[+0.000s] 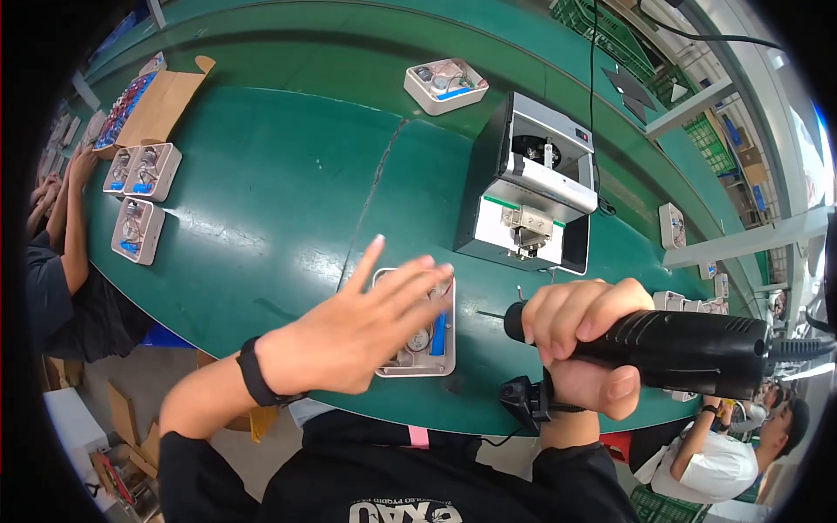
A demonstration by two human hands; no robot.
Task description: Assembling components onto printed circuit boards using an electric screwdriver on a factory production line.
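Green conveyor belt [279, 200], curved, spanning the scene; near centre, white square plastic housing [417, 359] with blue parts and wiring inside, lying open side up; left hand [357, 327], fingers spread flat, over the housing's left part, black wristband [255, 373] at the wrist; right hand [580, 344] wrapped around black electric screwdriver [680, 349], tip pointing left toward the housing; beyond it, grey box-shaped screw feeder machine [532, 187]; farther off, another white housing [445, 85]; far left, open brown cardboard box [153, 105] and three white housings [139, 196], another person's forearms [65, 196] beside them.
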